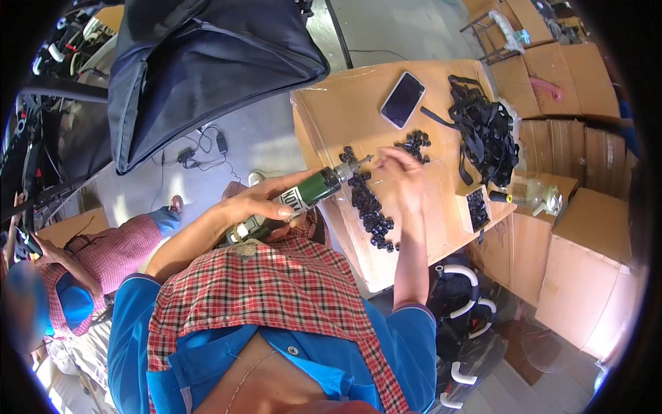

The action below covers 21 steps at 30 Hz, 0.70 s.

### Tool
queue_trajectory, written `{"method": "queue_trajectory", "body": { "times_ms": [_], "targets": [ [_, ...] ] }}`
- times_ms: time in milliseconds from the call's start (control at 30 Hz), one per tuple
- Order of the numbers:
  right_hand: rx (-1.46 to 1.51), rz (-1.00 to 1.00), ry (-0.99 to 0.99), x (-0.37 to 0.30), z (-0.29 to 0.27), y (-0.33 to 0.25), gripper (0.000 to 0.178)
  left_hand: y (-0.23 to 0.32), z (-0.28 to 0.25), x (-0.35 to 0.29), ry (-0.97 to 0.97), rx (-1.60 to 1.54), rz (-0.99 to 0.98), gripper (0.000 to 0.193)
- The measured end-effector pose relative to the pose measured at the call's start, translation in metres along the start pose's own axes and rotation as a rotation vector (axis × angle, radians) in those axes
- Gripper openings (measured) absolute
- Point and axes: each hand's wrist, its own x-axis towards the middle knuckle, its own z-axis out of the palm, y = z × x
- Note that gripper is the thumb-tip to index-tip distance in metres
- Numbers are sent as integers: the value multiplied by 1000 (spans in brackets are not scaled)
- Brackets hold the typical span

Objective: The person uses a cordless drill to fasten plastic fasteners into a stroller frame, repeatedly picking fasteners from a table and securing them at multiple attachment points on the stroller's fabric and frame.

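Note:
My left hand [262, 205] is wrapped round the green body of a power screwdriver [318, 188], held level in front of my chest with its bit pointing right. Close to the bit's tip is my right hand [403, 171], its fingers drawn together in a pinch; whatever they hold is too small to make out. Below both hands, a scattered row of small black plastic parts [369, 210] lies on the cardboard-covered table [420, 234]. A smaller heap of black parts [416, 145] sits just beyond my right hand.
A phone [403, 100] and a tangle of black straps [483, 131] lie on the table's far side. An open box of black parts [477, 208] stands at its right edge. A large black fabric piece [214, 69] hangs at far left. Another person [110, 252] works at left. Cartons [586, 255] stand right.

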Motion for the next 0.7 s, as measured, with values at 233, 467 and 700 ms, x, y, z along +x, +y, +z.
{"method": "queue_trajectory", "body": {
  "times_ms": [233,467,700],
  "targets": [
    [588,96,-34,-24,42,10,24,14,9,-2,5,-49,-116,101],
    [687,54,-73,-19,47,8,17,14,14,-5,54,12,-59,102],
    [370,22,-159,-8,33,-5,16,15,15,-12,74,53,-82,104]
  ]
}}
